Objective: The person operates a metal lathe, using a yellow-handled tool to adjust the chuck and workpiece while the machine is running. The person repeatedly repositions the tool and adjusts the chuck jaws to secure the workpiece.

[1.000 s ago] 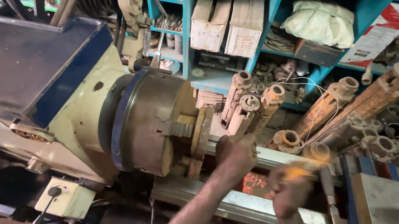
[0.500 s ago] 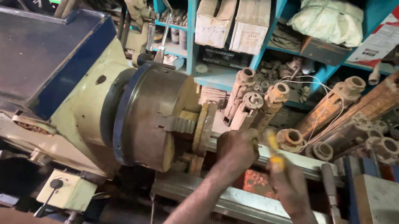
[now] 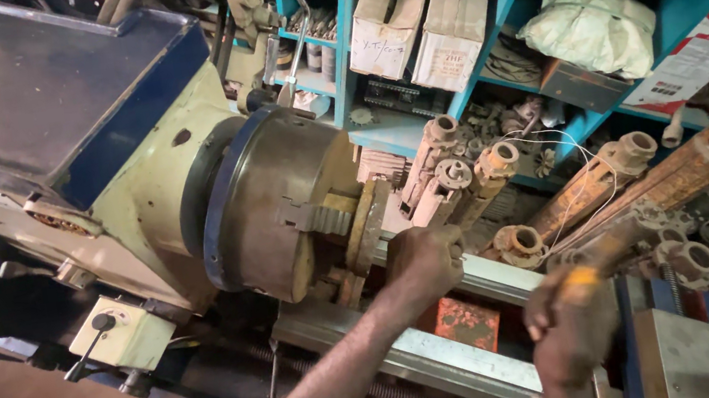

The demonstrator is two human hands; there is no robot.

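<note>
Head view looks down on a lathe, its cream headstock (image 3: 141,192) at left and the round grey chuck (image 3: 277,205) facing right. A flat, rusty disc-shaped workpiece (image 3: 365,230) sits clamped against the chuck's stepped jaws. The left hand (image 3: 426,258) is closed into a fist just right of that workpiece, touching or very nearly touching its edge (what the fist encloses is hidden by the knuckles). The right hand (image 3: 571,326) is lower and further right, blurred, with fingers curled around a yellowish tool handle (image 3: 579,274); the tool's working end cannot be made out. Beneath both hands run the steel bed rails (image 3: 451,361), with a small red tin (image 3: 464,322) between them. Behind, a heap of rusty cast pipe fittings (image 3: 611,181) leans against blue shelving (image 3: 480,43) that holds cardboard boxes (image 3: 418,28) and a white bundled bag (image 3: 592,18).
</note>
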